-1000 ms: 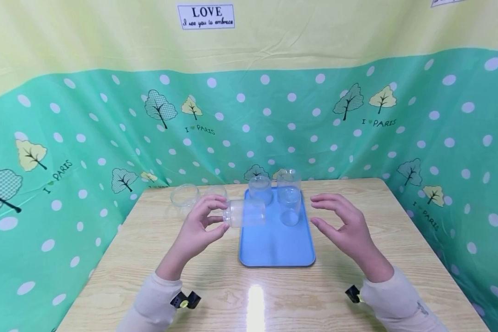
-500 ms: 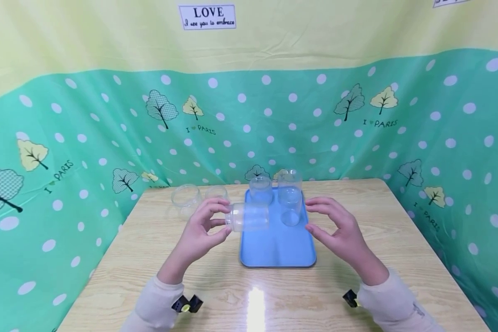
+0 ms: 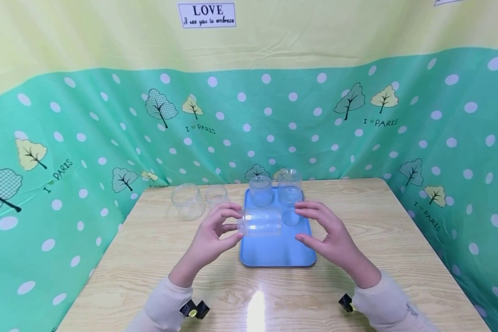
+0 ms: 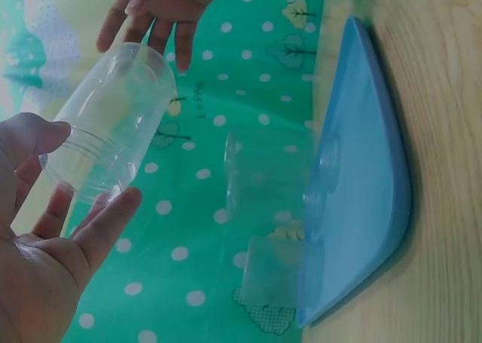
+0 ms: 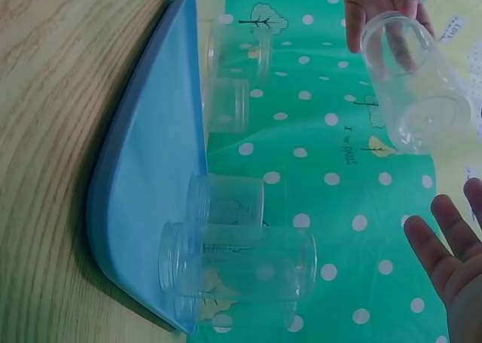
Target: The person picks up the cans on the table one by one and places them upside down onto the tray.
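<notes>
My left hand (image 3: 211,242) grips a clear jar (image 3: 262,222) by its threaded neck, thumb on one side and fingers on the other. The jar lies sideways in the air over the blue tray (image 3: 279,253), its closed base toward the right. My right hand (image 3: 332,242) is apart from it, fingers and thumb spread around nothing, a short gap from the jar's base. On the tray stand a short clear jar (image 3: 260,190), a taller clear jar (image 3: 289,177) behind and another tall jar (image 3: 291,213) in front. In the right wrist view their threaded mouths face down on the tray.
Left of the tray, toward the back of the wooden table (image 3: 149,258), stand a wide clear jar (image 3: 187,203) and a smaller clear jar (image 3: 216,195). A green and yellow patterned curtain (image 3: 216,101) hangs behind and along both sides of the table.
My left hand has carried the jar right and slightly nearer over the tray. My right hand has moved left toward the jar's base, narrowing the gap.
</notes>
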`<state>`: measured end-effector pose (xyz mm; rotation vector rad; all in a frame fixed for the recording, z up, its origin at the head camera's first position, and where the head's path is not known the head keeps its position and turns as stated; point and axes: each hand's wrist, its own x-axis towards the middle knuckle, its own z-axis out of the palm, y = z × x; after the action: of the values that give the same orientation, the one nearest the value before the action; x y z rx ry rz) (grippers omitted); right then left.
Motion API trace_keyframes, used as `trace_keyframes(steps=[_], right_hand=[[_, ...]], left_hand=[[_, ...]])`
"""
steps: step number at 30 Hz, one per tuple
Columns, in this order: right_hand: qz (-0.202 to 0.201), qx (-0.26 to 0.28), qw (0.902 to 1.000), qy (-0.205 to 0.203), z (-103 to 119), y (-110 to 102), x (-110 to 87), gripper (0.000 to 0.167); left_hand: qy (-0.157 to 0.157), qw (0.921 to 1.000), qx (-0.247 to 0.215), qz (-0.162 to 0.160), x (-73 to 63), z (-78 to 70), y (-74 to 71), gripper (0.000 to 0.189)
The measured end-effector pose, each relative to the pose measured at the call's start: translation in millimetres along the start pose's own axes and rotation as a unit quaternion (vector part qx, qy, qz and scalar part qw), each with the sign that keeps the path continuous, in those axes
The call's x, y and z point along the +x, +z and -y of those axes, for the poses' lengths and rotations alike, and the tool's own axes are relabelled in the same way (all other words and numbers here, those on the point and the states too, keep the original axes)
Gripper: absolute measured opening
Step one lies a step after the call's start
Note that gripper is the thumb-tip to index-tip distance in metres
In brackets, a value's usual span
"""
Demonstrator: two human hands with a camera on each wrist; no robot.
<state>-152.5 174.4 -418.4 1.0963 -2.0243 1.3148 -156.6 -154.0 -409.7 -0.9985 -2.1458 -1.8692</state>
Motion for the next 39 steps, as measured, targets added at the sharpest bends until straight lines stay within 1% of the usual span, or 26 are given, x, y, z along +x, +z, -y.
trace_keyframes(steps=[4, 10, 16, 21, 29, 34, 39], right_hand=[[0.012, 0.012, 0.9999, 0.002, -1, 4, -1.2, 0.072], [0.032, 0.018, 0.9993, 0.003, 0, 9, -3.3, 0.071], [0.034, 0.033, 0.9988, -0.013, 1, 11, -3.1, 0.073], [0.035, 0.059, 0.9974, -0.021, 0, 12, -2.3, 0.071], [0.035, 0.094, 0.995, -0.007, 1, 14, -2.6, 0.073], [0.029, 0.095, 0.9951, -0.003, 6, 15, -0.4, 0.075], [0.026, 0.091, 0.9955, 0.009, 5, 15, -1.6, 0.075]], left_hand=[[0.003, 0.9999, -0.017, 0.001, -0.7, 0.8, 6.0, 0.038], [-0.008, 0.9991, -0.041, 0.001, -2.4, -0.2, 14.2, 0.037], [-0.008, 0.9985, -0.054, 0.006, -3.8, -0.4, 20.0, 0.036], [-0.006, 0.998, -0.064, 0.004, -4.5, 0.2, 21.6, 0.036], [-0.004, 0.9977, -0.068, 0.005, -5.8, 2.7, 22.9, 0.037], [-0.003, 0.9975, -0.071, 0.009, -5.9, 3.7, 23.1, 0.037], [-0.003, 0.9972, -0.073, 0.016, -5.9, 5.7, 23.5, 0.038]])
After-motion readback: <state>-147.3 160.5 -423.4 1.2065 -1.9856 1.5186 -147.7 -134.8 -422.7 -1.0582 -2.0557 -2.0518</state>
